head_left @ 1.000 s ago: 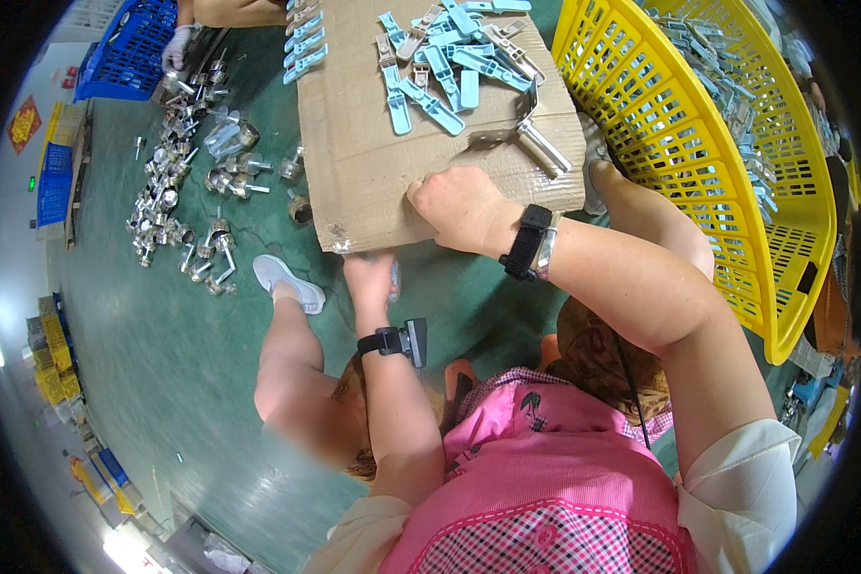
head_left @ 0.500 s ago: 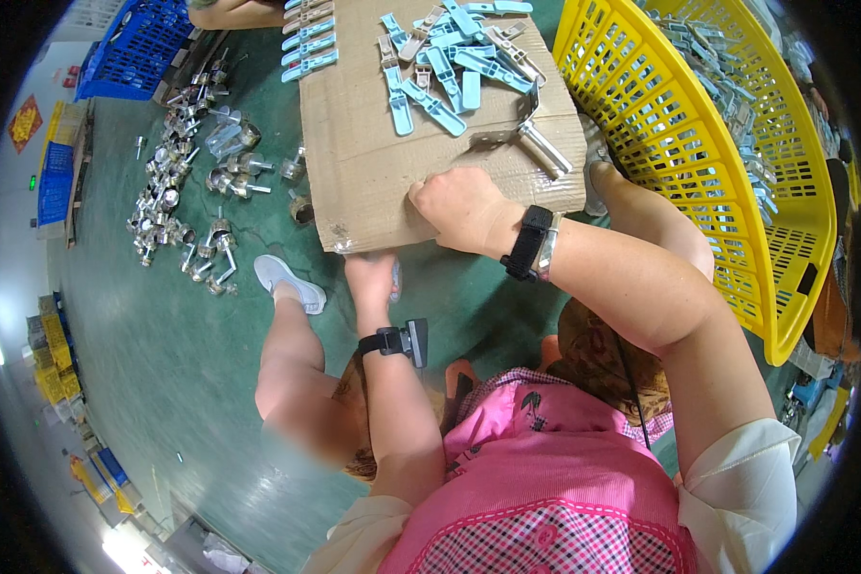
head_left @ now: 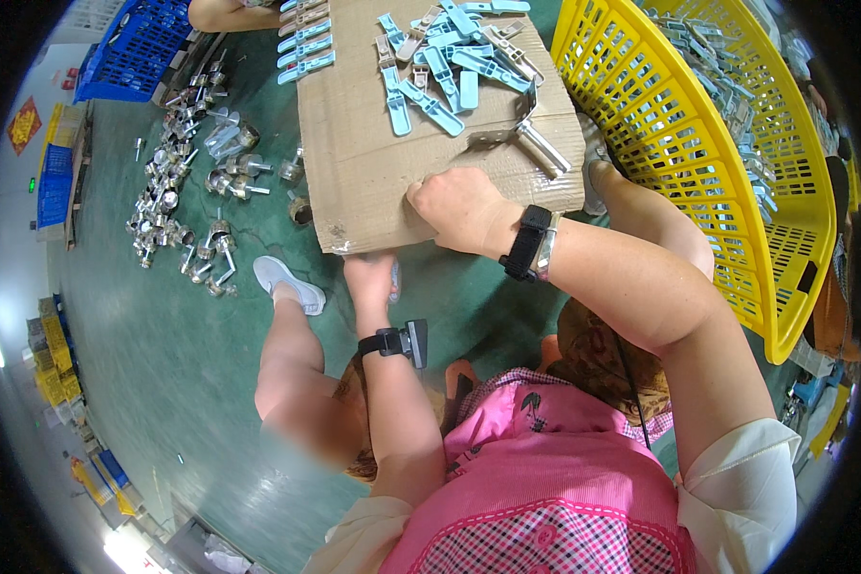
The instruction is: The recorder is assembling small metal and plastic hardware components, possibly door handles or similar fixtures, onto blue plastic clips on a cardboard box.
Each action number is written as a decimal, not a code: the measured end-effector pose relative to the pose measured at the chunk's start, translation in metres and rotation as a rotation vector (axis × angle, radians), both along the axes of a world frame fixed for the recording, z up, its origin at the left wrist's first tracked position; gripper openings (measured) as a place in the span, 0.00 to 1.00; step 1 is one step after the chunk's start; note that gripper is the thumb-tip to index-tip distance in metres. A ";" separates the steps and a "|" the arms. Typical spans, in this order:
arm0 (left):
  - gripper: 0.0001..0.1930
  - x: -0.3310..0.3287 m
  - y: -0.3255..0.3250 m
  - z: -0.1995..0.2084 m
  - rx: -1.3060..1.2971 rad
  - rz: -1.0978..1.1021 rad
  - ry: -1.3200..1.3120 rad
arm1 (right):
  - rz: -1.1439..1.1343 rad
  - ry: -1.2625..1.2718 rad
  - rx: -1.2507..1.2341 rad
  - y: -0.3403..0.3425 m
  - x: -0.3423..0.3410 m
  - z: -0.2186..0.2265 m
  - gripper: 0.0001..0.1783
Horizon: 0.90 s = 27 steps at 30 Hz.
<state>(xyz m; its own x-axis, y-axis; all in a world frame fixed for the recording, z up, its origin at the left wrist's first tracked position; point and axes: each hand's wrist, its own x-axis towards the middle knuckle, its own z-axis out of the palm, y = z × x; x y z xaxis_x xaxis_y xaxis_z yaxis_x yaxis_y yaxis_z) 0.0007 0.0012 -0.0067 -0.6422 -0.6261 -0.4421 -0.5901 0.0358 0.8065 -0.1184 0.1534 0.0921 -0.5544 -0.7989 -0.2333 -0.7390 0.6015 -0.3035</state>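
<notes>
My right hand (head_left: 457, 206) is closed in a fist over the near edge of a cardboard-covered surface (head_left: 383, 172). Its curled fingers hide whatever may be inside. Just below that edge, my left hand (head_left: 367, 279) is closed, with its fingertips out of sight. A small pale bluish piece (head_left: 394, 280) shows beside its palm, too little of it to name. On the cardboard lies a loose pile of light blue and beige plastic clips (head_left: 440, 72). More clips (head_left: 306, 48) line the far left edge. A metal bracket with a rod (head_left: 543, 150) lies right of my fist.
A yellow basket (head_left: 660, 143) holding many clips leans close on the right. Metal parts with stems (head_left: 167, 196) are scattered over the green floor at left. Far left stands a blue crate (head_left: 139, 48). Part of another person's limb (head_left: 234, 14) shows at the top.
</notes>
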 end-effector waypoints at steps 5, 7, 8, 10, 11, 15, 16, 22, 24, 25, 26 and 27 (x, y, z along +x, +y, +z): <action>0.29 0.000 0.000 -0.001 -0.010 0.013 -0.002 | 0.006 -0.002 -0.001 0.000 0.000 0.000 0.20; 0.28 0.000 0.001 0.000 0.006 0.020 -0.013 | 0.003 -0.001 0.005 0.000 0.000 0.002 0.20; 0.28 0.000 0.000 0.000 0.006 0.020 -0.013 | 0.003 -0.001 0.005 0.000 0.000 0.001 0.20; 0.29 0.001 -0.002 -0.001 0.006 -0.015 -0.022 | 0.002 -0.003 0.005 0.000 0.000 0.001 0.20; 0.29 0.001 -0.002 -0.001 0.006 -0.015 -0.022 | 0.002 -0.003 0.005 0.000 0.000 0.001 0.20; 0.30 0.001 -0.002 -0.001 0.015 -0.011 -0.026 | 0.005 -0.007 0.012 0.000 -0.001 0.000 0.20; 0.30 0.001 -0.002 -0.001 0.018 -0.014 -0.032 | 0.005 -0.007 0.011 0.000 -0.001 0.000 0.20; 0.29 0.000 0.001 -0.001 -0.013 0.023 -0.008 | 0.003 -0.002 0.012 0.000 0.000 0.001 0.20; 0.29 0.001 0.001 -0.002 -0.007 0.020 -0.004 | 0.004 -0.001 0.013 0.000 0.000 0.002 0.20; 0.29 0.001 0.000 -0.002 -0.002 0.017 -0.001 | 0.005 0.001 0.014 0.000 0.000 0.003 0.20; 0.29 0.001 0.000 -0.002 -0.002 0.017 -0.001 | 0.005 0.000 0.014 0.000 0.000 0.003 0.20; 0.29 0.000 0.000 -0.002 -0.016 0.019 -0.015 | 0.004 0.005 0.015 0.000 0.000 0.002 0.20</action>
